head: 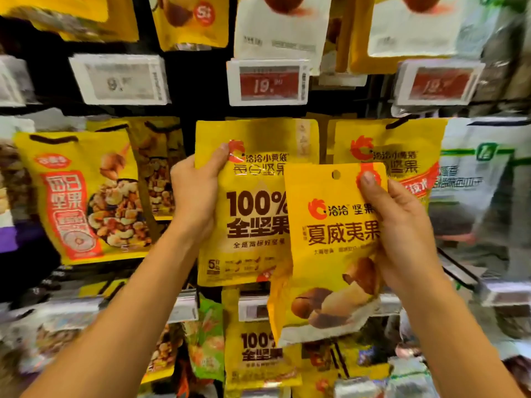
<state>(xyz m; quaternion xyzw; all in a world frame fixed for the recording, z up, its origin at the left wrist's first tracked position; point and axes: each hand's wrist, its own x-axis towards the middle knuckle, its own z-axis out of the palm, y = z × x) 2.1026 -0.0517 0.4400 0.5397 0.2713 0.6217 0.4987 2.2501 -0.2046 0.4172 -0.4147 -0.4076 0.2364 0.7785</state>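
The larger yellow pouch (253,214) is smooth plastic film with a soft sheen, brightest near its top edge. The smaller yellow pouch (330,254) in front of it looks like the same film, slightly crinkled at its lower seam. The price tags (268,81) far above have hard, glossy white plastic frames. On the right, a silvery pouch (474,179) shines like foil.

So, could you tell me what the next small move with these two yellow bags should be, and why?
Probably slide the right hand a little rightwards with its small bag. That bag overlaps the right side of the larger 100% bag gripped by the left hand, hiding part of its print, so both fronts cannot be read together.
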